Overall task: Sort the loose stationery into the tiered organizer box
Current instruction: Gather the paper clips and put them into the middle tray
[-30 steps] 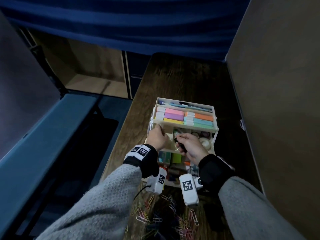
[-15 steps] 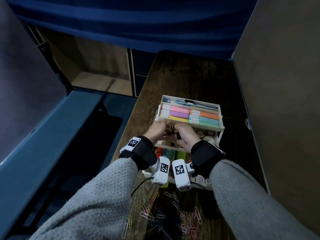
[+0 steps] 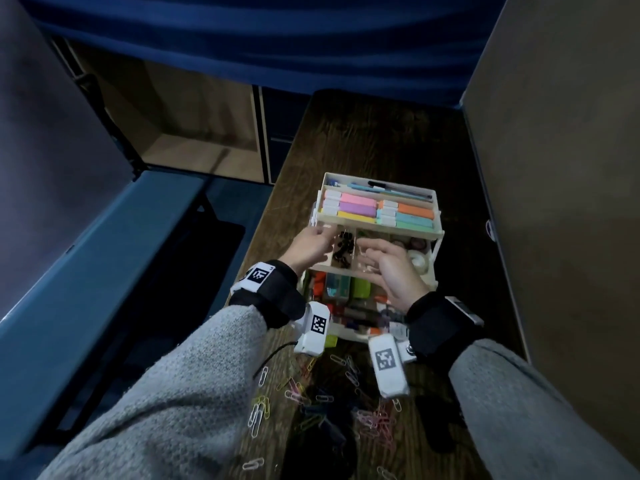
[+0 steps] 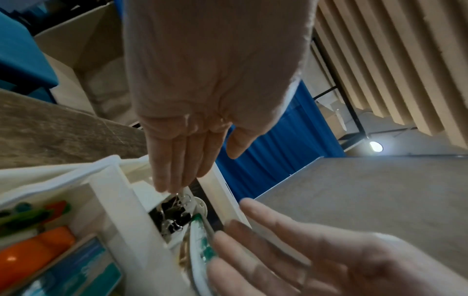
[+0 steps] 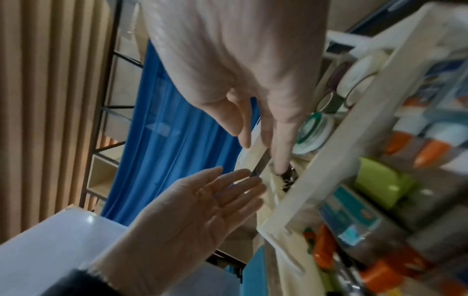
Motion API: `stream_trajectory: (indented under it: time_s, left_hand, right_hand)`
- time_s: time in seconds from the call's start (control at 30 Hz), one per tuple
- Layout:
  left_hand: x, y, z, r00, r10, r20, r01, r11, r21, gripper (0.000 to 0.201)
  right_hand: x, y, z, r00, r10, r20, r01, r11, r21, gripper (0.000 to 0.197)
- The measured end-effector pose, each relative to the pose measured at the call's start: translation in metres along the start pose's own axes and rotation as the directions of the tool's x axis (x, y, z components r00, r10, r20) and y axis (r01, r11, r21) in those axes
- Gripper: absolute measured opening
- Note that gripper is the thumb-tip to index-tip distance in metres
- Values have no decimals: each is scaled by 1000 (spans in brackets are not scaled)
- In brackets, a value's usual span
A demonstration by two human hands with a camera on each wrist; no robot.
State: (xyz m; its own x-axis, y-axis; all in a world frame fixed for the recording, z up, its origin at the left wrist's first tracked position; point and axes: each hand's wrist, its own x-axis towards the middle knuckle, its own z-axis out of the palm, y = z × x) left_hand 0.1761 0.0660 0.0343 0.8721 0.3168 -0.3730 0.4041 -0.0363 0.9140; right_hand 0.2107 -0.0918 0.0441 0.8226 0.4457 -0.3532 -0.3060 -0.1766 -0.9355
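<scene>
The white tiered organizer box stands on the wooden table. Its top tier holds coloured highlighters and pens. Black binder clips lie in a left compartment of the middle tier. My left hand hovers just left of that compartment, fingers straight, holding nothing. My right hand hovers just right of it, fingers spread and empty, one fingertip near the clips. Loose coloured paper clips are scattered on the table below my wrists.
Tape rolls fill the right of the middle tier. The bottom tier holds orange, green and teal items. A brown partition walls the right side. The table's left edge drops beside a blue surface.
My hands were together over the middle tier, the right one pinching a black clip. They have parted and opened; the clips lie in the compartment.
</scene>
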Motion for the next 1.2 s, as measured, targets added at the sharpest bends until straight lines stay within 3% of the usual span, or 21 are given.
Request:
stream_trajectory:
  time_s: [0.1,0.2,0.3,0.37,0.43,0.53,0.6,0.7,0.77,0.83,0.9,1.07,1.2]
  left_hand:
    - [-28,-21,-8,984,152,-88,-134,974,181,24]
    - [-69,-56,-14,973,229,-28,-213,939,269,15]
    - [-108,-100,-18,978,184,101,-210,874,439,7]
    - [-131,-131,-23,984,104,146,-170,797,580,7]
    - [-151,-157,-31,988,32,152,-126,739,662,4]
    - [-178,-186,-36,980,-47,192,-97,730,677,11]
    - [-191,-198,-32,961,-88,261,-117,728,675,21]
    - [-203,-209,-17,910,-193,368,-169,637,752,50]
    - [-206,-213,-7,893,-202,401,-253,512,821,62]
    - [-206,-214,3,895,-148,420,-330,414,848,59]
    - [-203,-213,10,898,-99,430,-368,368,854,49]
    - [-192,-203,16,884,-38,466,-415,398,818,25]
    - [-183,-198,19,878,27,479,-451,387,804,21]
  right_hand:
    - [-32,30,-13,995,-38,97,52,988,-142,22]
    - [-63,72,-20,961,47,274,83,892,-445,12]
    - [-90,113,-25,855,284,434,207,581,-787,7]
    - [-105,133,-28,795,428,430,286,361,-888,7]
    - [-119,144,-31,781,465,416,343,237,-909,10]
    - [-141,157,-32,788,413,457,356,301,-885,28]
    - [-158,166,-24,753,400,522,388,371,-844,42]
    - [-173,182,-4,696,389,603,534,281,-797,62]
    - [-176,191,10,703,343,624,596,195,-779,59]
    - [-175,195,21,732,276,623,603,162,-781,49]
    - [-172,195,26,762,234,604,575,185,-797,40]
    - [-162,187,26,752,249,610,568,223,-792,26]
    - [-158,183,25,756,238,610,584,176,-792,31]
